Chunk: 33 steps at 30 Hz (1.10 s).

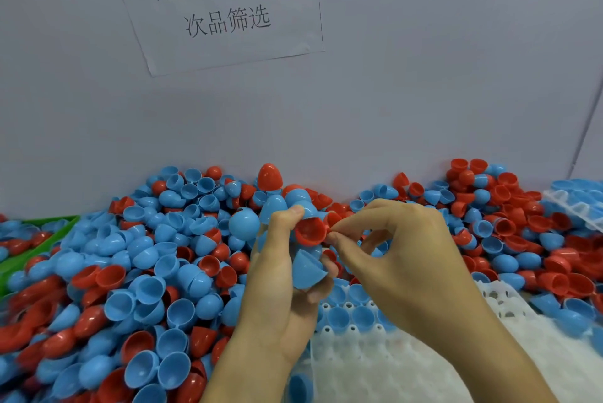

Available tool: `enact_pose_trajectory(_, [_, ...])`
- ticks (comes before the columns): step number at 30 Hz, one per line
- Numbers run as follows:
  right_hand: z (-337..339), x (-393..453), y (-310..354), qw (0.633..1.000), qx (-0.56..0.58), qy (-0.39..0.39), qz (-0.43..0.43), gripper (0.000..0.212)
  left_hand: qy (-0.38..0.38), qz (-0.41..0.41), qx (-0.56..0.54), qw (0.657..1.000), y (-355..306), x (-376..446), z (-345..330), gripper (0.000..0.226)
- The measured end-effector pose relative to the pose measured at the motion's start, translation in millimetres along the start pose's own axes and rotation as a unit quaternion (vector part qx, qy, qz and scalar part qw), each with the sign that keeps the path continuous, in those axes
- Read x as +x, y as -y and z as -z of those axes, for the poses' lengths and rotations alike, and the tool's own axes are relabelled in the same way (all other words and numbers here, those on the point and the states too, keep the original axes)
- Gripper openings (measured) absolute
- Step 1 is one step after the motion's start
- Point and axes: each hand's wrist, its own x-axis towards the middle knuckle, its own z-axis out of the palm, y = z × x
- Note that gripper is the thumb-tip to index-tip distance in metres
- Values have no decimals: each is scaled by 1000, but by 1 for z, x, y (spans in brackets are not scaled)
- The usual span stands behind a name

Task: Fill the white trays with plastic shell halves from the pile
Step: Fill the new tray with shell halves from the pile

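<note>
Both forearms are cut off by the lower edge, and the worktop is buried under a pile (137, 272) of glossy red and blue plastic shell halves, too many to count. The left hand (277, 278) curls its fingers around a cluster of shells: at least two blue halves (306, 269) and one red half (310, 231), its hollow facing the camera; how many more sit in the palm cannot be made out. The right hand (401, 259) pinches the red half's rim between thumb and forefinger, other fingers loosely bent. Below the hands lies a white tray (385, 366) of moulded round cups, blurred at front, with several blue halves seated in its far rows. A second tray (574, 203) is clipped by the right edge. A paper sign (218, 4) hangs on the grey wall.
</note>
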Motion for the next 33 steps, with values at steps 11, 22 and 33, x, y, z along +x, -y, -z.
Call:
enact_pose_trajectory(11, [5,2,-4,999,21,22,-28,19,-16,6,-57,998,0,2,2,32])
enact_pose_trajectory(22, [10,4,-2,953,244,135,-120,32,2,-18,-29,999,1,0,0,47])
enact_pose_trajectory(33, [13,3,-8,981,122,116,-98,16,3,-16,8,1000,4,3,2,39])
